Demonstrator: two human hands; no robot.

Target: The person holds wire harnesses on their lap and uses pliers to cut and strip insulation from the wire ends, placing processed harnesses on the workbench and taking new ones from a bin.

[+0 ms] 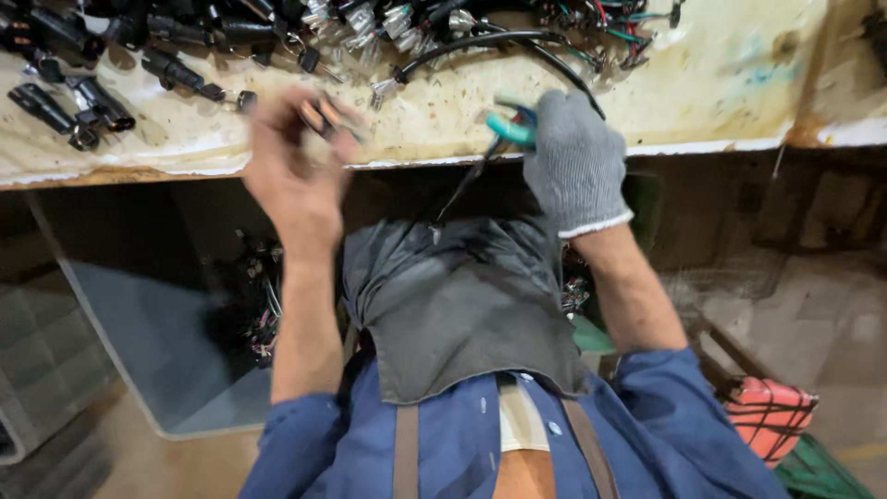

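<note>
Left hand point(294, 176) pinching connector point(323, 115), gloved right hand point(575, 162) w/ pliers point(511, 132)

Gloved right hand point(575, 162) around teal-handled pliers point(506, 134)

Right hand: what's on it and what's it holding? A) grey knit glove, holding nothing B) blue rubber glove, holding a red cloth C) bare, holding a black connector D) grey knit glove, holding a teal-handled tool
D: the right hand wears a grey knit glove and grips a teal-handled tool in front of the bench, while the left hand is bare.
</note>
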